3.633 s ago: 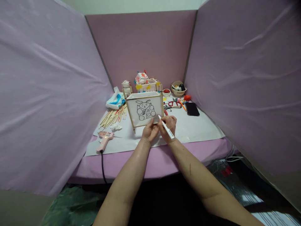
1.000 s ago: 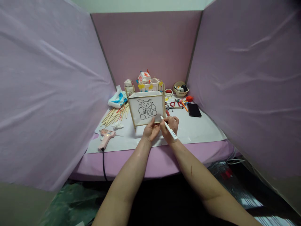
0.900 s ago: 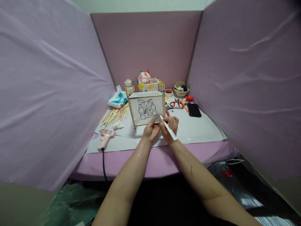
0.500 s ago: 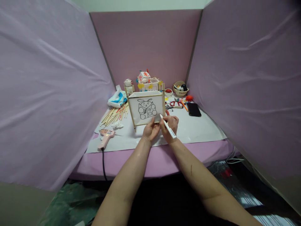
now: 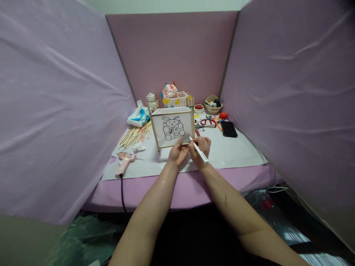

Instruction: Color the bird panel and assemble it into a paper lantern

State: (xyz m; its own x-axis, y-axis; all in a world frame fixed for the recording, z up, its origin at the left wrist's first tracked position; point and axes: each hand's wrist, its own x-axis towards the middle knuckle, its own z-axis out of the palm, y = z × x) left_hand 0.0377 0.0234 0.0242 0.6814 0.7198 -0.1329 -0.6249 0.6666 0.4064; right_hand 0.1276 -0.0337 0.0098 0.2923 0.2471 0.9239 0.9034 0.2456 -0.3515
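A lantern (image 5: pixel 159 137) with a wooden stick frame and white panels stands tilted in front of me. Its front panel bears a black line drawing of a rabbit (image 5: pixel 173 128). My left hand (image 5: pixel 178 152) grips the lantern's lower edge, thumb on the front and fingers underneath. In my right hand (image 5: pixel 200 149) is a white marker pen (image 5: pixel 200 152), its tip at the lower right corner of the panel. Whether the tip touches the panel, I cannot tell.
A pink glue gun (image 5: pixel 125 163) lies at the left near crumpled tissue (image 5: pixel 138 147) and wooden sticks (image 5: pixel 135 135). Behind the lantern stands another decorated lantern (image 5: pixel 175 99). Scissors (image 5: pixel 208 122), a phone (image 5: pixel 229 129) and a basket (image 5: pixel 213 108) lie to the right.
The marker tip has shifted slightly down and to the right with my right hand. My left hand and the lantern look still.
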